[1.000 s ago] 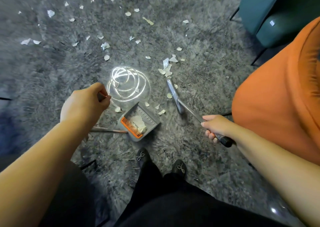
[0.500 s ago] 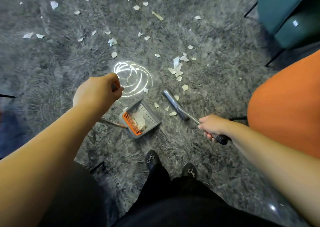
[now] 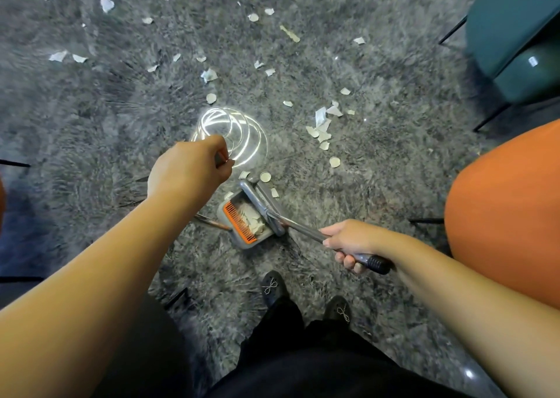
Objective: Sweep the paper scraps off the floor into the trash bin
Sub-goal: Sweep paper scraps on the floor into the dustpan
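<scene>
A grey dustpan (image 3: 242,240) with an orange comb edge (image 3: 239,222) sits on the shaggy grey carpet and holds several white paper scraps (image 3: 251,220). My left hand (image 3: 188,170) grips the top of the dustpan's long handle. My right hand (image 3: 348,241) grips the broom handle (image 3: 369,261), and the grey broom head (image 3: 262,206) lies across the dustpan's mouth. A cluster of paper scraps (image 3: 321,124) lies beyond the pan. More scraps (image 3: 209,74) are scattered over the far carpet. No trash bin is in view.
A teal chair (image 3: 515,33) with thin black legs stands at the upper right. An orange rounded seat (image 3: 509,209) is at the right, close to my right arm. My two black shoes (image 3: 272,288) stand just behind the dustpan. A bright ring of reflected light (image 3: 239,134) falls on the carpet.
The broom head has swept in from the right of the dustpan onto its mouth, pushing scraps into the pan. My left hand and the dustpan shifted slightly right.
</scene>
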`<action>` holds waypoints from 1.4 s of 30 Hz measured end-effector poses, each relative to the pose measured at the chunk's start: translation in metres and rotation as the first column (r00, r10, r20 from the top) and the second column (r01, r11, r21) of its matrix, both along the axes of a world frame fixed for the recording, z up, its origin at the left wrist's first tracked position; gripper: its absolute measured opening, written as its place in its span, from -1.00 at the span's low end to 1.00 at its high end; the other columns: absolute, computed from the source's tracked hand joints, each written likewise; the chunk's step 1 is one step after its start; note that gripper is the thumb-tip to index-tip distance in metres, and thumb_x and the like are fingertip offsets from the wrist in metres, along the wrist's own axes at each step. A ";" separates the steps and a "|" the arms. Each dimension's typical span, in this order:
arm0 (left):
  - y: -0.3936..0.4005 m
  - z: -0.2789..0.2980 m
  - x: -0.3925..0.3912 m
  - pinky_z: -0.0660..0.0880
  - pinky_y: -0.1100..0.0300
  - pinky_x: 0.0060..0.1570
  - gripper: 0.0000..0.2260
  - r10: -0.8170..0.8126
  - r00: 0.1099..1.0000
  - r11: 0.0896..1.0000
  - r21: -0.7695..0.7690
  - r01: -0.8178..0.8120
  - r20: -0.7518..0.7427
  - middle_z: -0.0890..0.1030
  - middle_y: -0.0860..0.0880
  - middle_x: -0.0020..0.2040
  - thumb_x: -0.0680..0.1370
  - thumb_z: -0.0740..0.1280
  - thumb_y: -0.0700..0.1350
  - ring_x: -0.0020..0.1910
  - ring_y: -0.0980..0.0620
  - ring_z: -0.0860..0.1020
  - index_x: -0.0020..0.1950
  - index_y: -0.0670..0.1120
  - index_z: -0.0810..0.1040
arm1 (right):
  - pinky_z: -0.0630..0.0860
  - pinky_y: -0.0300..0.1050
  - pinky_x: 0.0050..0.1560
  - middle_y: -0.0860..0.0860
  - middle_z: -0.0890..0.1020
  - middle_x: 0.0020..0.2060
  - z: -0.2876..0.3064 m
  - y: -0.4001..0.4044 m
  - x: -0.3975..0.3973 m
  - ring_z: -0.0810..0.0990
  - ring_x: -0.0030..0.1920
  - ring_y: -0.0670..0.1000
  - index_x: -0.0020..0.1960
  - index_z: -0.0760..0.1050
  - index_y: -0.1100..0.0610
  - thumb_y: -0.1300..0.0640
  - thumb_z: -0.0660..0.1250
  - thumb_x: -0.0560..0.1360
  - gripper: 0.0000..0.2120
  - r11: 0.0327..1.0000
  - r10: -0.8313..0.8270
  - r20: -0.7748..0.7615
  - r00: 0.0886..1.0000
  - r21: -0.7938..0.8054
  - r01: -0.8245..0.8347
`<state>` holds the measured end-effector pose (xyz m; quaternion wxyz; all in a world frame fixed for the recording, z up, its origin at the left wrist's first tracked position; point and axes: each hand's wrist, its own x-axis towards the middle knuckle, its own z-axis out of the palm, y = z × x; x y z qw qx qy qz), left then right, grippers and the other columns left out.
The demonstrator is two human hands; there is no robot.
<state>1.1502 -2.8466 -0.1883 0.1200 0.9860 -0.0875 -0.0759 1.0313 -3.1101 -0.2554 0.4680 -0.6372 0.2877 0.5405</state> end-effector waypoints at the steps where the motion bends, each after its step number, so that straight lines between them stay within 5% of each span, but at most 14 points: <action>1: 0.002 0.001 0.001 0.30 0.19 -0.42 -0.82 0.000 1.000 1.000 -0.002 0.000 -0.004 0.53 0.05 -0.33 0.52 0.36 0.09 -0.35 -0.09 0.48 -0.19 0.13 0.39 | 0.26 -0.32 -0.58 0.03 0.37 -0.43 0.002 -0.001 0.000 0.31 -0.61 -0.10 0.52 0.15 0.00 0.17 0.12 0.64 -0.53 1.000 -0.008 0.000 1.000 -0.007 0.008; 11: 0.038 0.008 -0.003 0.46 0.11 -0.38 -0.85 0.077 0.996 0.996 -0.048 -0.080 -0.051 0.61 0.01 -0.24 0.54 0.35 0.07 -0.28 -0.09 0.53 -0.14 0.08 0.44 | 0.29 -0.33 -0.57 0.03 0.39 -0.50 0.012 -0.017 0.009 0.31 -0.63 -0.08 0.53 0.13 -0.05 0.18 0.14 0.62 -0.49 0.990 -0.103 0.081 0.991 -0.093 0.110; 16: 0.048 0.007 -0.004 0.29 0.18 -0.43 -0.85 0.157 0.987 0.987 -0.020 -0.157 -0.027 0.51 0.08 -0.32 0.53 0.35 0.08 -0.32 -0.05 0.46 -0.14 0.08 0.43 | 0.29 -0.33 -0.59 -0.01 0.41 -0.62 0.005 -0.016 0.039 0.33 -0.66 -0.08 0.50 0.20 0.00 0.22 0.15 0.61 -0.52 0.984 -0.087 0.169 0.982 -0.140 0.111; 25: 0.039 0.001 0.015 0.24 0.19 -0.46 -0.83 0.247 0.969 0.969 0.031 -0.247 -0.011 0.56 0.01 -0.30 0.54 0.32 0.10 -0.35 -0.06 0.46 -0.13 0.05 0.41 | 0.33 -0.33 -0.58 0.07 0.41 -0.52 -0.025 -0.006 0.128 0.35 -0.68 -0.07 0.53 0.15 0.06 0.24 0.14 0.61 -0.49 0.978 0.152 0.146 0.978 -0.168 -0.126; 32: 0.030 -0.009 0.033 0.12 0.25 -0.51 -0.80 0.298 0.954 0.952 0.061 -0.299 0.021 0.36 0.10 -0.45 0.56 0.31 0.12 -0.50 0.06 0.31 -0.14 0.06 0.37 | 0.34 -0.29 -0.53 0.07 0.41 -0.49 -0.015 0.014 0.159 0.37 -0.62 -0.06 0.44 0.28 0.18 0.25 0.15 0.61 -0.60 0.919 0.392 0.087 0.916 -0.087 -0.385; 36: 0.025 -0.010 0.041 0.12 0.26 -0.52 -0.79 0.325 0.945 0.943 0.056 -0.327 0.037 0.33 0.11 -0.46 0.54 0.32 0.13 -0.49 0.03 0.32 -0.15 0.07 0.37 | 0.29 -0.33 -0.52 0.06 0.38 -0.44 -0.004 0.005 0.165 0.32 -0.60 -0.09 0.37 0.35 0.05 0.21 0.13 0.61 -0.66 0.938 0.346 -0.008 0.938 0.010 -0.346; 42: 0.022 -0.003 0.044 0.29 0.17 -0.43 -0.80 0.364 0.931 0.930 0.056 -0.363 -0.015 0.58 0.02 -0.31 0.52 0.31 0.17 -0.36 -0.08 0.50 -0.14 0.09 0.39 | 0.25 -0.37 -0.56 0.01 0.36 -0.55 0.018 -0.009 0.171 0.29 -0.64 -0.10 0.39 0.33 0.06 0.20 0.10 0.63 -0.66 0.933 0.360 -0.002 0.933 0.031 -0.359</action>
